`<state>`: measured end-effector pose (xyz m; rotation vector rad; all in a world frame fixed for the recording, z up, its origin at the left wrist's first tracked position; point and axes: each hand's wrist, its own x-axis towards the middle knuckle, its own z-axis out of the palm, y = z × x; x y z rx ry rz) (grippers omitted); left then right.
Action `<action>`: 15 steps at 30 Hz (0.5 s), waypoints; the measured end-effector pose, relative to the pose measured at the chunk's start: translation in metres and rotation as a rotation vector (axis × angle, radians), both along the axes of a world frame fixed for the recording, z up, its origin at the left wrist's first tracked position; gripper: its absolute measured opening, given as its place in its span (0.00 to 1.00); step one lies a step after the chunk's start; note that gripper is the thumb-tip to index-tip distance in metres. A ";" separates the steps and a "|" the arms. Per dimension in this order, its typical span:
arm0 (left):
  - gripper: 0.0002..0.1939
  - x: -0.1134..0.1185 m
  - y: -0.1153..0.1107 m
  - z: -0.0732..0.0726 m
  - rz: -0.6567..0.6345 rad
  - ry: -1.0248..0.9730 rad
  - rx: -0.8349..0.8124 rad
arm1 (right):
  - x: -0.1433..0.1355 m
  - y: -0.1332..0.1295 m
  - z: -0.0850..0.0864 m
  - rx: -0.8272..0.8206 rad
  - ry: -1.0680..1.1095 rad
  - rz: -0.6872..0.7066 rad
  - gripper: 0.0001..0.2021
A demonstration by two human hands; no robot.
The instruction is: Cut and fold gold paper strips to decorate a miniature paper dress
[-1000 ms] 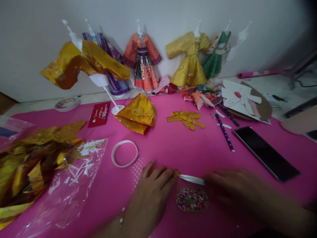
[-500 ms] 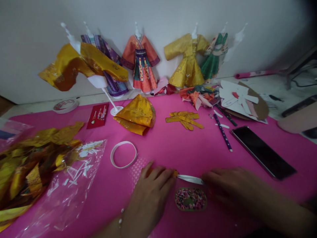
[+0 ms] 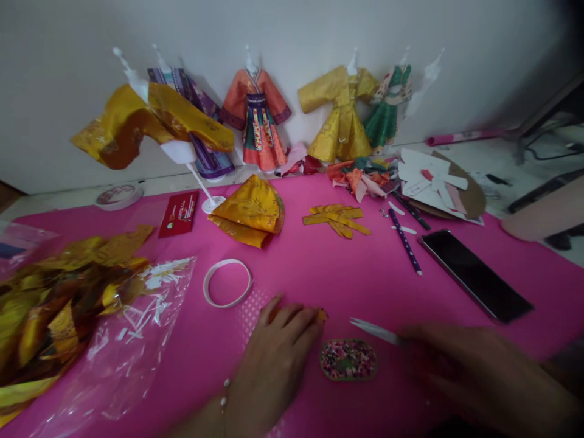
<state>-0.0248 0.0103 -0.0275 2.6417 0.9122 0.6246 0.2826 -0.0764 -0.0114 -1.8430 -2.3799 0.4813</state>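
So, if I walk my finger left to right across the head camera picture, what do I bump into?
Gold fabric scraps → red card → white ring → pale pointed tool → black phone.

A pink sheet point(image 3: 287, 267) forms the work surface. On it lie a clear bag point(image 3: 114, 389) with yellow scraps point(image 3: 64, 322) (inside or atop, unclear), a red card point(image 3: 179, 214), folded yellow cloth point(image 3: 255, 207), 1 pale ring point(image 3: 205, 285), loose yellow strips point(image 3: 337, 218), a dotted purple pen point(image 3: 405, 242), 1 phone point(image 3: 474, 274) and 1 speckled oval piece point(image 3: 349, 360). A yellow piece point(image 3: 322, 315) shows under the left hand point(image 3: 283, 340).
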 end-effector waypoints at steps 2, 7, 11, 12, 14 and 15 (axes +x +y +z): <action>0.17 0.000 -0.001 0.000 0.002 0.002 -0.013 | 0.005 -0.010 -0.008 -0.034 0.021 0.006 0.18; 0.15 0.000 -0.002 0.006 -0.019 -0.039 -0.037 | 0.012 -0.026 -0.014 -0.078 0.088 0.061 0.19; 0.12 0.001 -0.003 0.013 -0.029 -0.102 -0.008 | 0.007 -0.030 -0.008 -0.166 0.108 0.051 0.18; 0.11 0.001 -0.003 0.015 -0.035 -0.111 -0.011 | 0.006 -0.030 -0.007 -0.171 0.112 0.051 0.18; 0.10 0.002 -0.004 0.018 -0.055 -0.116 -0.036 | 0.003 -0.031 -0.006 -0.170 0.120 0.056 0.19; 0.10 0.003 -0.005 0.020 -0.061 -0.112 -0.055 | 0.002 -0.032 -0.006 -0.176 0.125 0.054 0.19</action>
